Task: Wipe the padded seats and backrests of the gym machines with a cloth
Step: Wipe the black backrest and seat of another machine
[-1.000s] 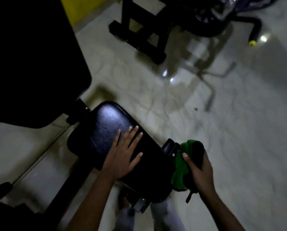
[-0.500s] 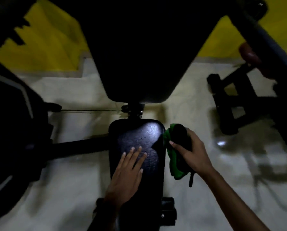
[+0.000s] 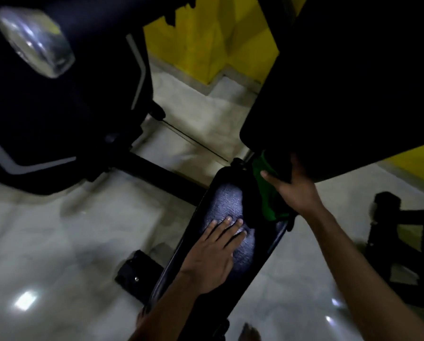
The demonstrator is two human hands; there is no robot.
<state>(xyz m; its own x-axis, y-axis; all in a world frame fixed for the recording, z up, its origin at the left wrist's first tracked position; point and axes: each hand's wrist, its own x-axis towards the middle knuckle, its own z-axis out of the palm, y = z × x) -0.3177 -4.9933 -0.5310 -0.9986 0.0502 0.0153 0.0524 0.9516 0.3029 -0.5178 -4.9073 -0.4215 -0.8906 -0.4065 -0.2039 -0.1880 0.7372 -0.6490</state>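
Observation:
A black padded seat (image 3: 227,205) runs from the lower middle up to the centre right. My left hand (image 3: 213,252) lies flat on it with fingers straight. Above it a large black padded backrest (image 3: 348,82) fills the upper right. My right hand (image 3: 294,190) grips a green cloth (image 3: 265,190) together with a dark object, held at the seat's far right end just under the backrest's lower edge. Part of the cloth is hidden by the hand and shadow.
A big black machine housing (image 3: 58,107) with a shiny silver part (image 3: 33,43) stands at the left. A black frame bar (image 3: 161,178) crosses the pale tiled floor (image 3: 58,242). Another black frame (image 3: 402,232) sits at the right. A yellow wall (image 3: 206,38) lies behind.
The view has swung and tilted, so the seat now lies diagonally. My right hand has moved the cloth up from the seat's right side to its far end under the backrest. My left hand stays flat on the seat.

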